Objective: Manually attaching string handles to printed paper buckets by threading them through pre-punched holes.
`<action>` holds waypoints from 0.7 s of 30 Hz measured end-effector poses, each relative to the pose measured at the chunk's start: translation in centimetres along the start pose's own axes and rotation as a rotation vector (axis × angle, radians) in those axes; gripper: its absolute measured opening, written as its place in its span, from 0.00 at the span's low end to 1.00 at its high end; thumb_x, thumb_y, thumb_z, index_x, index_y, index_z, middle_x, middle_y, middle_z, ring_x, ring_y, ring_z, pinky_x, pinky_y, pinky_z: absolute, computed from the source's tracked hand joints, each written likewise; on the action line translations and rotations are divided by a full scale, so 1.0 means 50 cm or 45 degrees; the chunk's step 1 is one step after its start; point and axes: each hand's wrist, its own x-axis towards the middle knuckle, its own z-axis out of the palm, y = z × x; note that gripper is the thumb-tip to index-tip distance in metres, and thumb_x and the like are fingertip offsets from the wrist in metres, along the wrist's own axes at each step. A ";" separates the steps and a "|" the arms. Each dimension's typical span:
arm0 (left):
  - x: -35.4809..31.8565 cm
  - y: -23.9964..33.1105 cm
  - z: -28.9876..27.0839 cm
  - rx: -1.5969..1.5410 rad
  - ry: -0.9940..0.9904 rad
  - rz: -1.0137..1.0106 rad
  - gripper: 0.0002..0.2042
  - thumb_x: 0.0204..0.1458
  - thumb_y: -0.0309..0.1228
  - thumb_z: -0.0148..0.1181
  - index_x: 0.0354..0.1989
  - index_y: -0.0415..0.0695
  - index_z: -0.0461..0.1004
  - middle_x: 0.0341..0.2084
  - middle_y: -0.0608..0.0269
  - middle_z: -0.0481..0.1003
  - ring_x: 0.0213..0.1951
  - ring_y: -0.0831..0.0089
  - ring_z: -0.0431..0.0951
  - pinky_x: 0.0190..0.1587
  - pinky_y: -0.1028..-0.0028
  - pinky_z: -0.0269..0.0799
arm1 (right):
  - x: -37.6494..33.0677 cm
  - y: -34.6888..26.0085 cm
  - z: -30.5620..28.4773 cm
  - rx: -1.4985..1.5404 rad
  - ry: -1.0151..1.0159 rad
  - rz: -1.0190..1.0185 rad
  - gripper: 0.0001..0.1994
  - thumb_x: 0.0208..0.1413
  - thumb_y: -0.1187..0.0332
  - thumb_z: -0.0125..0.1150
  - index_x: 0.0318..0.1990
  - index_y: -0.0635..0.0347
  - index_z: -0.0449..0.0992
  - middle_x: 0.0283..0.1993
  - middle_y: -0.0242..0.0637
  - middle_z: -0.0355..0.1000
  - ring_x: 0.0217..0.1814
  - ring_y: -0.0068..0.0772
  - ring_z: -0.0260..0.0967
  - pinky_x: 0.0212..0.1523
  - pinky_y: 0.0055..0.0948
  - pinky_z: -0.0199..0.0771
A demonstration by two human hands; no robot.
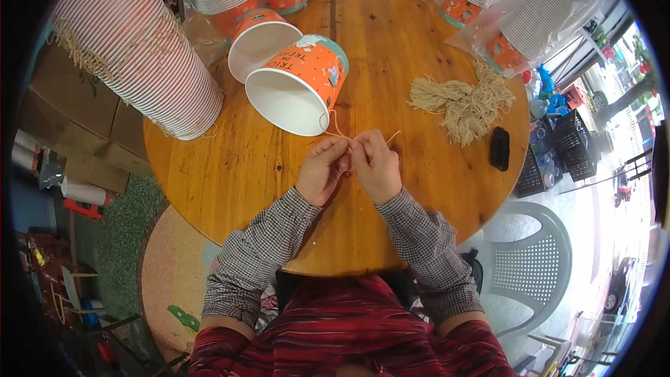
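Observation:
Close together over the near middle of the table, my left hand (324,167) and my right hand (375,167) both pinch a thin beige string (338,126). One part of the string runs up to the rim of an orange paper bucket (307,63) lying on its side, its white open mouth toward me. A loose end sticks out to the right of my right hand. Whether there is a knot between my fingertips is too small to tell. Behind the bucket, a second orange paper bucket (259,49) also lies on its side.
A bundle of beige strings (464,101) lies at the right, near a small black object (500,149). To the left leans a tall stack of buckets (139,49) with strings hanging from it. Plastic-wrapped bucket stacks (520,24) stand farther back. A grey plastic chair (527,265) is at the right.

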 end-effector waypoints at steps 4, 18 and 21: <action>-0.002 0.006 0.003 0.050 0.070 0.080 0.08 0.60 0.30 0.53 0.36 0.38 0.75 0.25 0.70 0.73 0.25 0.83 0.68 0.31 0.81 0.66 | -0.020 0.020 0.006 0.030 0.002 0.020 0.05 0.59 0.73 0.55 0.37 0.63 0.67 0.22 0.39 0.71 0.23 0.26 0.70 0.24 0.25 0.69; 0.053 0.015 -0.063 -0.394 0.120 -0.081 0.07 0.58 0.30 0.57 0.37 0.39 0.71 0.25 0.70 0.68 0.22 0.85 0.64 0.26 0.85 0.62 | -0.257 -0.050 -0.035 -0.097 -0.106 -0.135 0.03 0.52 0.78 0.56 0.34 0.63 0.71 0.22 0.45 0.68 0.22 0.41 0.70 0.25 0.30 0.69; 0.043 0.003 -0.048 -0.333 0.130 -0.081 0.08 0.58 0.32 0.58 0.38 0.39 0.72 0.26 0.69 0.69 0.22 0.85 0.65 0.27 0.85 0.64 | -0.256 -0.096 -0.058 -0.023 -0.146 0.059 0.02 0.53 0.78 0.55 0.34 0.64 0.71 0.20 0.43 0.67 0.20 0.38 0.69 0.23 0.27 0.67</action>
